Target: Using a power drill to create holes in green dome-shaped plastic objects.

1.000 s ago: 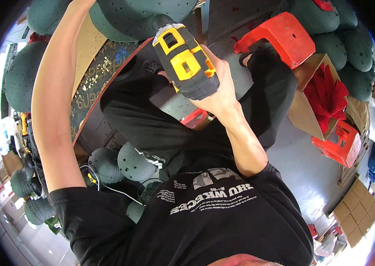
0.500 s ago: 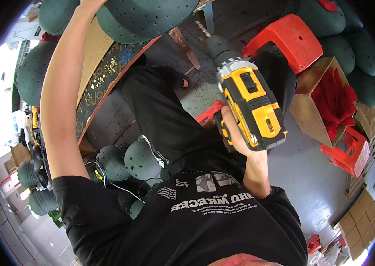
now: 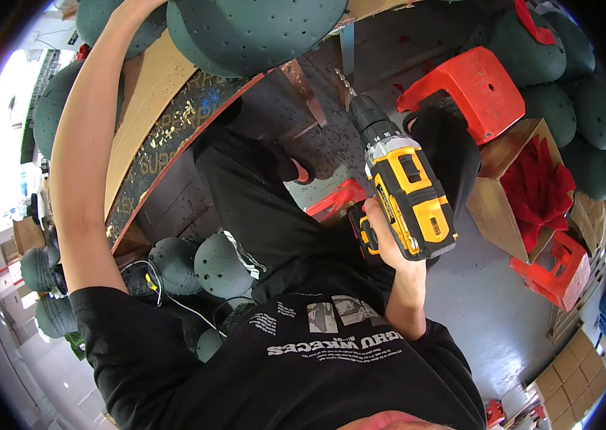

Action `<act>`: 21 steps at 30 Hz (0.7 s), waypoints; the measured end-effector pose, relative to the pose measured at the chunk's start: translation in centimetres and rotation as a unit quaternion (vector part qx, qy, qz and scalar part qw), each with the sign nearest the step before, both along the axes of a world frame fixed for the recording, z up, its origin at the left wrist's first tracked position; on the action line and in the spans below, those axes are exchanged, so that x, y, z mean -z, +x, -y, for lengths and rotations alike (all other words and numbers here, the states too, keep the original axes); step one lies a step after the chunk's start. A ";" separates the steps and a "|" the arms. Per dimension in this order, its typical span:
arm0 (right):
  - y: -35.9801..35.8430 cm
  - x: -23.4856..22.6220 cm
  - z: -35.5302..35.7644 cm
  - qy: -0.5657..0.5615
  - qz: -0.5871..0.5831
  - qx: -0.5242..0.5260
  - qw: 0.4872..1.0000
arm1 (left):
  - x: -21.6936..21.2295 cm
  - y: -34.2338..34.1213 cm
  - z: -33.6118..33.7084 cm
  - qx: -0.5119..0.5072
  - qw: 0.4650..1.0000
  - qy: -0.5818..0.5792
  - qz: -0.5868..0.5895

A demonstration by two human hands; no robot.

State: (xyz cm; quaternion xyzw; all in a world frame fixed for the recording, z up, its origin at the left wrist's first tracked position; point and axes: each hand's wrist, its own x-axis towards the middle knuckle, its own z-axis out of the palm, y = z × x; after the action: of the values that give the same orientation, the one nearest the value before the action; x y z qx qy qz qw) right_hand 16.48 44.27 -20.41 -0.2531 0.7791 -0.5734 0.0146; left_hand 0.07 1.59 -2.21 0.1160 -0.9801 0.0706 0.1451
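My right hand [image 3: 385, 240] is wrapped round the grip of a yellow and black cordless drill [image 3: 415, 197]. A spiral drill bit [image 3: 347, 83] sticks out of its black chuck, pointing up and away, touching nothing. My left forearm [image 3: 87, 150] reaches up to the top edge beside a dark green dome [image 3: 256, 32] dotted with small holes. The left hand is mostly cut off there and its fingers are out of sight. The dome sits on a board-topped bench [image 3: 163, 147] with pale shavings along its side.
Right of the drill is a red plastic stool [image 3: 471, 89]. Farther right stands an open carton [image 3: 496, 204] with red cloth [image 3: 536, 183], above a second red stool [image 3: 554, 272]. More green domes [image 3: 593, 107] are piled at the far right, others [image 3: 220, 266] below the bench.
The drill has come slightly down and stands more upright, still in my right hand. The whole view has shifted a little; the dome and bench appear lower. My left arm stays stretched toward the dome.
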 end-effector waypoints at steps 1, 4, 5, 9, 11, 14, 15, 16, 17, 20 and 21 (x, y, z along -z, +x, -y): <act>0.1 0.0 0.1 -0.001 0.000 -0.002 1.000 | -0.2 0.1 0.3 -0.002 1.000 -0.001 0.000; 0.2 -0.3 0.5 -0.014 -0.071 0.005 0.997 | -0.9 0.4 0.6 0.058 0.998 -0.011 -0.002; 0.2 -0.3 0.5 -0.014 -0.072 0.004 0.997 | -1.0 0.5 0.4 0.073 0.997 -0.001 0.006; 0.3 -0.6 0.2 -0.001 -0.034 -0.016 0.999 | -1.4 0.6 -0.3 0.092 0.996 -0.011 0.017; 0.4 -0.6 0.4 0.003 -0.055 -0.008 0.998 | -1.5 0.5 -0.8 0.098 0.995 0.008 0.030; 0.2 -1.4 1.0 0.013 -0.126 -0.011 0.992 | -1.5 0.4 -0.3 0.102 0.993 0.017 0.058; 0.3 -1.4 1.3 0.014 -0.126 -0.015 0.992 | -1.3 0.4 0.0 0.103 0.992 0.009 0.072; 0.3 -1.5 1.5 0.015 -0.127 -0.014 0.992 | -1.0 0.2 0.1 0.102 0.992 0.012 0.071; 0.3 -1.6 1.6 0.016 -0.128 -0.012 0.992 | -0.5 -0.1 0.1 0.103 0.992 0.008 0.076; 0.2 -1.3 2.2 0.030 -0.143 -0.025 0.989 | 1.3 -0.2 -0.1 0.128 0.991 0.009 0.048; 0.0 -1.3 2.5 0.045 -0.177 -0.032 0.983 | 1.9 -0.1 -0.1 0.154 0.988 0.010 0.015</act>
State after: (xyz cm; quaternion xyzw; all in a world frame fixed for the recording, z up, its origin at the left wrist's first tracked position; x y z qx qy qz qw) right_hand 16.52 41.75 -19.13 -0.3747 0.7856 -0.4834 -0.0936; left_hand -0.03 1.65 -4.10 -0.0356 -0.9890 0.0392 0.1381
